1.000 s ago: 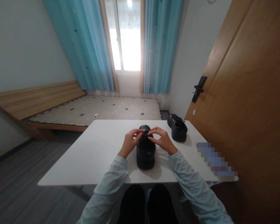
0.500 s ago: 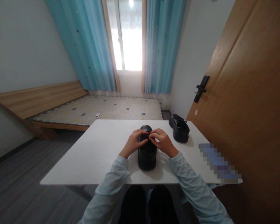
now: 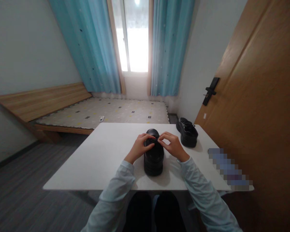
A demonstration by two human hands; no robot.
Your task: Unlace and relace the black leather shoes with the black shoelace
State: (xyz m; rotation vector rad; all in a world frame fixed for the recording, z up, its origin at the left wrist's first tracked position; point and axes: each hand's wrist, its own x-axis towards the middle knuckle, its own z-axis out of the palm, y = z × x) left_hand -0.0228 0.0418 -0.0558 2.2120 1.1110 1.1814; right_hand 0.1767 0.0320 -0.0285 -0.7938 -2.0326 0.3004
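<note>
A black lace-up shoe (image 3: 154, 161) stands upright on the white table, its heel towards me and its toe pointing away. Over its lacing, my left hand (image 3: 142, 145) pinches a dark shoelace between thumb and fingers. On the right side of the opening, my right hand (image 3: 171, 143) also has thumb and fingertips pressed together on the lace. The lace itself hardly shows against the black upper and is partly covered by my fingers. A second black shoe (image 3: 188, 133), with its laces on top, rests at the table's far right.
The white table (image 3: 94, 158) lies before me. A blurred-out bluish item (image 3: 228, 169) lies along its right edge, near the wooden door (image 3: 261, 106). Beyond the table is a bed (image 3: 120, 111) with a small white object (image 3: 101, 119) on it.
My right hand has shifted slightly right, away from my left hand, which stays over the lacing. The whole view has moved a little. The shoes keep their places.
</note>
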